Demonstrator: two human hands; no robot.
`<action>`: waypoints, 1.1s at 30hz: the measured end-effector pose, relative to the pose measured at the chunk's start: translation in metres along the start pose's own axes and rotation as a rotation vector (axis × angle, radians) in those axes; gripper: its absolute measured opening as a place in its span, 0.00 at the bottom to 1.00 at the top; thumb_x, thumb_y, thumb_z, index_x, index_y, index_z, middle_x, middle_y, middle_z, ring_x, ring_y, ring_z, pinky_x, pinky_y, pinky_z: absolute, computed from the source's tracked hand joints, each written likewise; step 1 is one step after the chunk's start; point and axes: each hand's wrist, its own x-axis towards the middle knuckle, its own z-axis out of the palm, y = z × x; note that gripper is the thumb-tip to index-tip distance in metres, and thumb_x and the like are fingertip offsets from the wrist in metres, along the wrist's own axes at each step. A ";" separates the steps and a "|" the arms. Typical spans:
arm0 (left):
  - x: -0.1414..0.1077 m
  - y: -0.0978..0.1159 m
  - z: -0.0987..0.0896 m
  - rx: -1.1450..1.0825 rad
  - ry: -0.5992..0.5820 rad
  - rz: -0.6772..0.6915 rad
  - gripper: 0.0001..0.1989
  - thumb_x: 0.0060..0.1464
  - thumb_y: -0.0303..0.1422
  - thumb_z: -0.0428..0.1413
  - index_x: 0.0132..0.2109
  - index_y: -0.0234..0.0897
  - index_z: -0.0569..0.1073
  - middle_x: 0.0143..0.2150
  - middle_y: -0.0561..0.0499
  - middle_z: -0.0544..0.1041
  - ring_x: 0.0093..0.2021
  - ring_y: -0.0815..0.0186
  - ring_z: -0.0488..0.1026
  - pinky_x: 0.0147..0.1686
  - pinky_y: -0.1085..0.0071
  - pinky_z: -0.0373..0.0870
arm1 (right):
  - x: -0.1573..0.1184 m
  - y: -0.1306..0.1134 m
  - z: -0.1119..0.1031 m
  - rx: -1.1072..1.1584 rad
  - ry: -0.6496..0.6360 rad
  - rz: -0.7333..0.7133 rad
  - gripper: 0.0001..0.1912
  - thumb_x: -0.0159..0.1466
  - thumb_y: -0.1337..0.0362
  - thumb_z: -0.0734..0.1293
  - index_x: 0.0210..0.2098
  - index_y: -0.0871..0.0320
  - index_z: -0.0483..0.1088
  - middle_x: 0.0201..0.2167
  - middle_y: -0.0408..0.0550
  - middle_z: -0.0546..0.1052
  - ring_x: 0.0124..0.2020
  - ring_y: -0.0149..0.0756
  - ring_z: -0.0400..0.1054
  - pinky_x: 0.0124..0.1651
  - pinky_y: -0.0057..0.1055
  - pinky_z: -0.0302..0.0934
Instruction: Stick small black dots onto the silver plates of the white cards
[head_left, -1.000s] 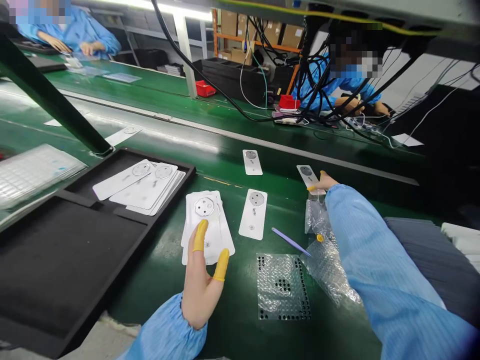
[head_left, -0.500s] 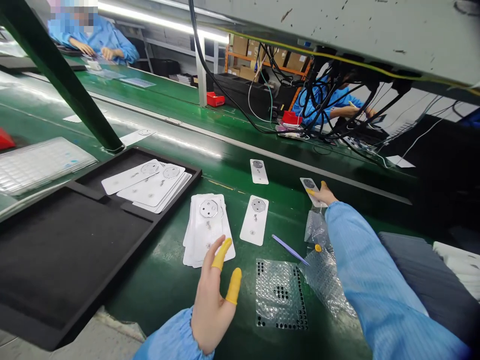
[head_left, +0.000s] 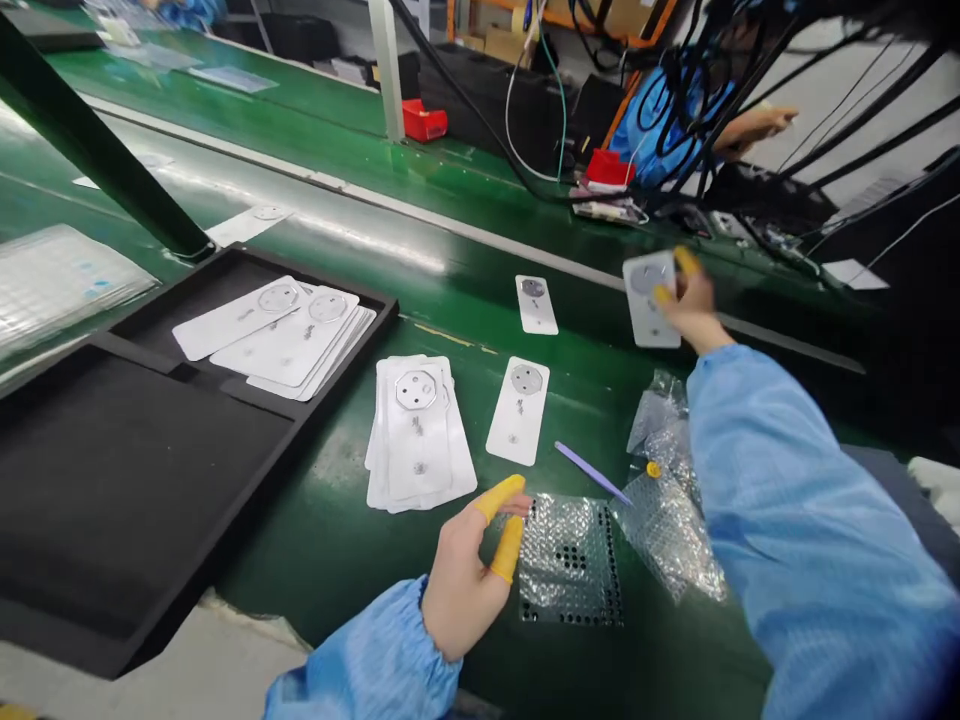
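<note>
My right hand [head_left: 691, 300], with yellow finger cots, grips a white card [head_left: 651, 300] bearing a grey round pattern and lifts it above the green bench. Fingers and thumb apart, my left hand [head_left: 472, 565] hovers at the left edge of a clear bubbled sheet [head_left: 574, 560] with black dots; it holds nothing that I can see. A single white card [head_left: 519, 410] lies beyond it, and a smaller-looking white card [head_left: 537, 305] farther back. To the left sits a stack of white cards [head_left: 420, 440]. Purple tweezers [head_left: 592, 472] rest between the single card and some crumpled bubble wrap [head_left: 667, 510].
A black tray [head_left: 135, 480] on the left carries more white cards [head_left: 289, 335] at its far end. A green post [head_left: 105, 140] slants down behind it. Black cables [head_left: 679, 100] hang at the upper right, near a co-worker's blue sleeve [head_left: 645, 120]. A red bin [head_left: 424, 120] stands across the bench.
My right hand has raised the white card off the bench. My left hand has moved right, from the card stack to the dotted sheet. The view has tilted down.
</note>
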 end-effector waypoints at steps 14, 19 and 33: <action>-0.014 0.018 -0.030 -0.105 0.223 -0.216 0.38 0.56 0.40 0.56 0.68 0.47 0.48 0.62 0.47 0.66 0.57 0.51 0.69 0.50 0.59 0.73 | -0.328 -0.125 0.012 0.211 -0.327 -0.174 0.28 0.61 0.61 0.68 0.60 0.49 0.58 0.59 0.53 0.64 0.61 0.48 0.59 0.59 0.51 0.62; -0.034 -0.001 -0.051 0.031 0.040 -0.461 0.17 0.51 0.38 0.59 0.44 0.31 0.79 0.44 0.42 0.80 0.46 0.50 0.76 0.46 0.59 0.75 | -0.390 -0.100 0.035 0.219 -0.339 -0.262 0.14 0.62 0.77 0.61 0.43 0.55 0.69 0.59 0.53 0.66 0.63 0.47 0.56 0.57 0.54 0.65; -0.034 -0.001 -0.016 0.188 -0.217 -0.567 0.22 0.53 0.46 0.57 0.42 0.29 0.79 0.38 0.41 0.82 0.37 0.54 0.79 0.35 0.65 0.75 | -0.406 -0.100 0.017 0.293 -0.146 -0.195 0.32 0.61 0.77 0.62 0.62 0.50 0.58 0.49 0.47 0.76 0.49 0.40 0.72 0.49 0.38 0.74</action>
